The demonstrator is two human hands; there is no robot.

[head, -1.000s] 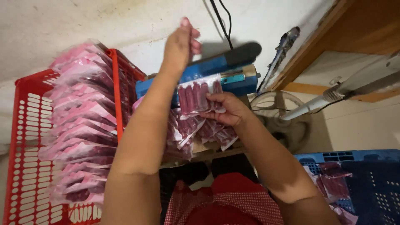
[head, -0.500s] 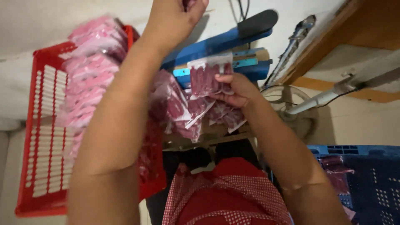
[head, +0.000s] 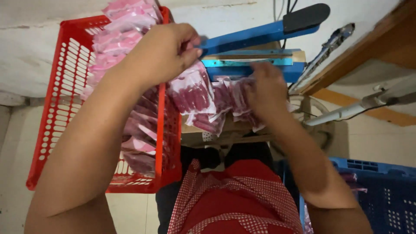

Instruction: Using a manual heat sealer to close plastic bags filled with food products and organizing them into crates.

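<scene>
The left hand (head: pixel 162 54) is sitting at about eleven o'clock from the middle of the view, curled shut and pinching the top edge of a clear packet of dark red pieces (head: pixel 190 92), which is hanging just below the knuckles. The right hand (head: pixel 265 89) is lying at roughly one o'clock, fingers folded down over a bunch of similar packets (head: pixel 232 97) (blurred, so how many it is gripping cannot be told). Both hands are working right against the blue heat sealer (head: pixel 260 52), whose long handle (head: pixel 277 28) is standing raised toward twelve o'clock. A red plastic basket (head: pixel 65 99), heaped with pink-and-red packets (head: pixel 119 32), is filling the nine to eleven o'clock side, touching the left forearm. At four o'clock a blue crate (head: pixel 381 195) is showing its corner. A red checked apron (head: pixel 234 203) is lying at six o'clock.
</scene>
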